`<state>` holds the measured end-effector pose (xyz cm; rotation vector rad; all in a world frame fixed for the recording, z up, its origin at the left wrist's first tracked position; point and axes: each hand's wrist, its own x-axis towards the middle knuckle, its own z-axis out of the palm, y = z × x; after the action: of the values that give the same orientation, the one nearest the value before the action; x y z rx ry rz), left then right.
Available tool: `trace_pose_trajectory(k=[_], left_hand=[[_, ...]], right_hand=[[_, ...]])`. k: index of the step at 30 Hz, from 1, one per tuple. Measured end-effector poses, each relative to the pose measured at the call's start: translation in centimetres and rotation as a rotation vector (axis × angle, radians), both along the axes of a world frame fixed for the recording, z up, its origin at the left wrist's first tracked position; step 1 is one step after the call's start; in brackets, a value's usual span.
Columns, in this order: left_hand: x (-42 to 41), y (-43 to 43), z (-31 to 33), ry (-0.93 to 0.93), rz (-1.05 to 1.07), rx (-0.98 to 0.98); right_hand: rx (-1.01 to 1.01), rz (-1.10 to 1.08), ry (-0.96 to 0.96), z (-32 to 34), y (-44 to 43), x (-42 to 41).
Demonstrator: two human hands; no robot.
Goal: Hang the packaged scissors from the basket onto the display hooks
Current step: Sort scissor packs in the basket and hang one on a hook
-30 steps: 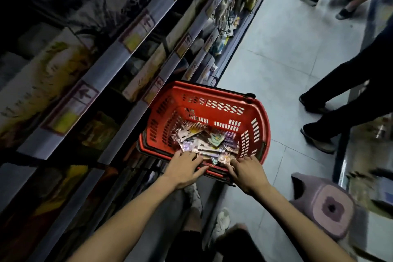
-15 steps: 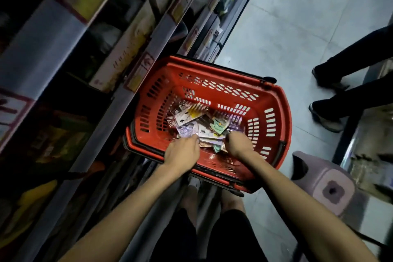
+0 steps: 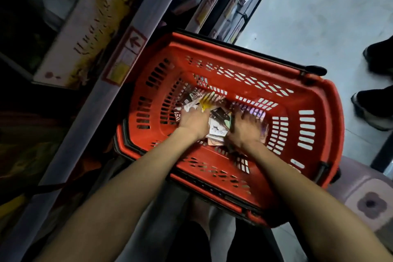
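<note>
- Red basket [image 3: 314, 100] sits low on the floor, pushed against the shelving [image 3: 102, 100] on the left; seen from above, rim wall slotted all round
- Packaged scissors [image 3: 217, 125] lie as a loose heap of flat cards on the basket bottom, toward the left-centre; a yellow-topped card at the far edge of the heap, pale and dark cards between the two hands
- Left hand [image 3: 192, 121] is down in the basket on the left part of the heap, palm down, fingers bent over the cards; too blurred to tell if it pinches one or only presses on them
- Right hand [image 3: 246, 127] is just beside it on the right part of the heap, fingers spread and laid over purple-tinted packs; blurred, so a grip cannot be confirmed
- Step in hand, as I judge it: picking stock out of the basket, the first half of a hang cycle; nothing lifted clear yet
- No display hooks can be made out here; the shelves on the left are dark and smeared, showing only boxes and a price label [image 3: 125, 59]
- Next move likely calls for separating one pack, or a small aligned stack, from the heap, finding the hang hole at the card top, then raising it to the hooks, presumably up and to the left
- Watch point: the cards overlap, so a neighbour may drag along when one is lifted
- A second person's shoes [image 3: 372, 110] stand at the far right; a purple stool [image 3: 361, 195] is near right, touching or just beside the basket corner
</note>
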<state>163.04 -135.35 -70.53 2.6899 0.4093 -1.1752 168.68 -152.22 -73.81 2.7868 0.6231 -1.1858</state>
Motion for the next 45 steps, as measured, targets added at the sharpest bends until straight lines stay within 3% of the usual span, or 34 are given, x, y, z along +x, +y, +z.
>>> trace_pose_trajectory(k=[8, 14, 18, 21, 26, 32, 38, 45], left_hand=[[0.7, 1.0, -7.6, 0.103, 0.138, 0.078], [0.8, -0.2, -7.5, -0.039, 0.142, 0.157], [1.0, -0.2, -5.1, -0.121, 0.190, 0.093], [0.4, -0.2, -2.5, -0.133, 0.424, -0.065], [-1.4, -0.8, 3.0, -0.162, 0.936, -0.380], [-4.4, -1.7, 11.4, -0.397, 1.307, -0.668], [-5.9, -1.8, 19.8, -0.645, 1.551, -0.893], [-6.0, -2.6, 28.5, -0.529, 1.808, -1.588]], right_hand=[[-0.138, 0.104, -0.162, -0.6, -0.5, 0.4], [-0.143, 0.115, -0.096, 0.1, -0.5, 1.3], [-0.135, 0.102, -0.084, 1.2, 0.0, 1.6], [-0.077, -0.004, 0.014, 3.2, 0.5, 1.7], [0.283, -0.406, 0.243, 7.6, -1.0, 0.5], [0.661, -0.914, 0.360, 17.0, -4.4, -1.0], [0.918, -1.007, 0.232, 25.0, -7.4, -0.3], [1.163, -1.140, 0.332, 33.1, -7.6, -0.5]])
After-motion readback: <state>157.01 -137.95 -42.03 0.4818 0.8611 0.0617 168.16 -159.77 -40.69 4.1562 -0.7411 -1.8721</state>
